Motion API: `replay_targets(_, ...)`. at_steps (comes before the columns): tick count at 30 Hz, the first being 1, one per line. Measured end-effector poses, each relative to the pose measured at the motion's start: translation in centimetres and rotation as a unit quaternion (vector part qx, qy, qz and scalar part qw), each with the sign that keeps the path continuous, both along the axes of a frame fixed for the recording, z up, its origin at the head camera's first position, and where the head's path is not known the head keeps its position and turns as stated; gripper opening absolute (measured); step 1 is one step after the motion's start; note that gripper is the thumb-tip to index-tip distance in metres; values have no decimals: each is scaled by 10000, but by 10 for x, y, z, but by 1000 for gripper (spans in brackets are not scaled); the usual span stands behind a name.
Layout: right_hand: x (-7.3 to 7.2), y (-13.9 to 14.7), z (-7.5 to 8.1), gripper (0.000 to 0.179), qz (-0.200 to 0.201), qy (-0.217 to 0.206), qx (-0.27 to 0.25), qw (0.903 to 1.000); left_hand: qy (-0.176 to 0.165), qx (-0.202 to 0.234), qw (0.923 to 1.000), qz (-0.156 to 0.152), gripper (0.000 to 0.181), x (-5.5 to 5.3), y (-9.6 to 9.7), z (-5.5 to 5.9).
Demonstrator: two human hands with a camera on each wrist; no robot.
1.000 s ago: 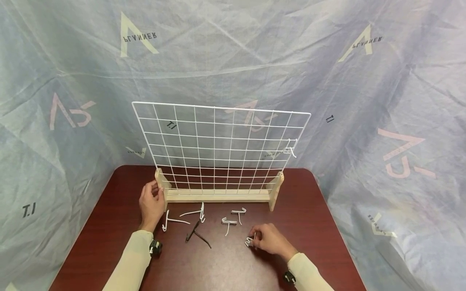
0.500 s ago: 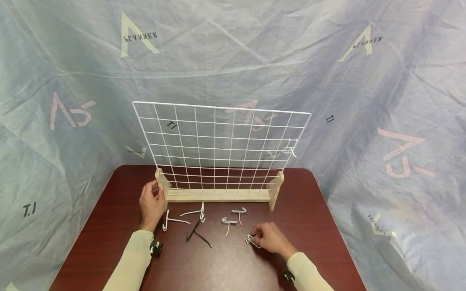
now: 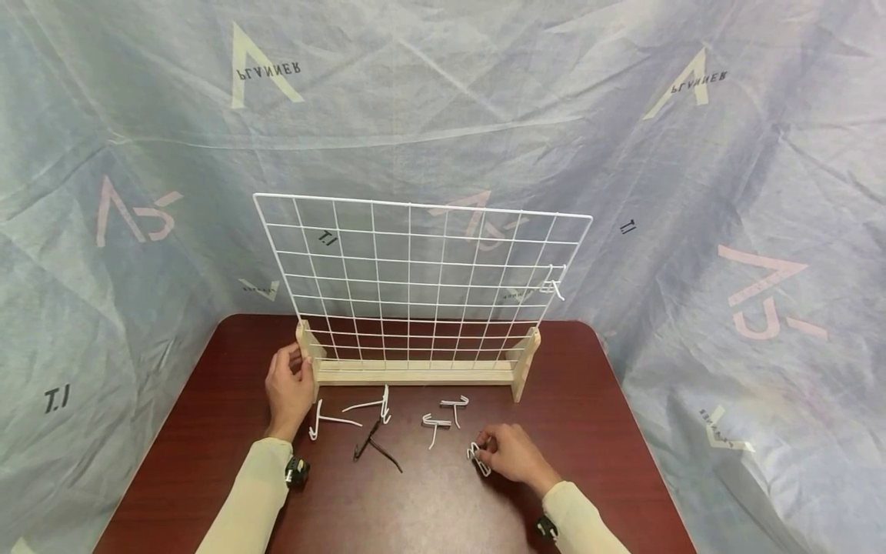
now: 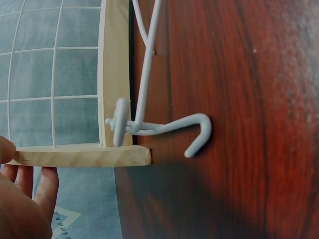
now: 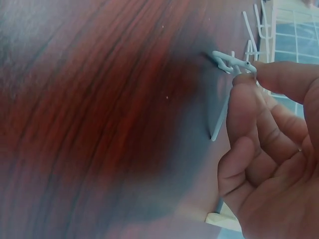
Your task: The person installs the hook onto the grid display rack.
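Observation:
A white wire grid panel (image 3: 410, 204) stands upright in a pale wooden stand (image 3: 415, 378). My left hand (image 3: 289, 391) holds the stand's left side post (image 4: 82, 157), with the thumb on one face and fingers on the other. My right hand (image 3: 515, 452) pinches a white wire hook (image 3: 479, 460) between thumb and fingers, low over the table at the right. In the right wrist view the hook's end (image 5: 232, 59) sticks out past the fingertips, and part of it is hidden by the fingers. Another white hook (image 3: 556, 289) hangs near the grid's right edge.
On the dark red table (image 3: 415, 515), in front of the stand, lie several loose hooks: white ones (image 3: 335, 419) at the left, a black one (image 3: 377, 446) near them, and white ones (image 3: 436, 422) nearer my right hand. Grey cloth (image 3: 415, 115) surrounds the table.
The white hook has turned in my right hand's fingers, so its loop now points down toward me. My left hand has kept its place on the side post.

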State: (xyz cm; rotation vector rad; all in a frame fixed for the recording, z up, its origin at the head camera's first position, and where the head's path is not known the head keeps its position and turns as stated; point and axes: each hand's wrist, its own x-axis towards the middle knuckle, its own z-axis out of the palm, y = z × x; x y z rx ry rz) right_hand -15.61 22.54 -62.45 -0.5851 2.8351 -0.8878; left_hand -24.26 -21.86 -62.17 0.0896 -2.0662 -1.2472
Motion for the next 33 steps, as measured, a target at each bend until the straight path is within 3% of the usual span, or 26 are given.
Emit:
replay_targets(10, 1, -1, -2, 22, -214, -593, -405, 9972, -6, 3, 10000, -9, 32, -1, 1, 2)
replay_targets(20, 1, 6, 0, 15, -105, -142, -199, 9996, -55, 9, 10000, -3, 32, 0, 0, 0)
replay_targets(33, 3, 7, -6, 17, 30, 169, -433, 9989, -19, 9, 10000, -33, 31, 1, 0, 2)
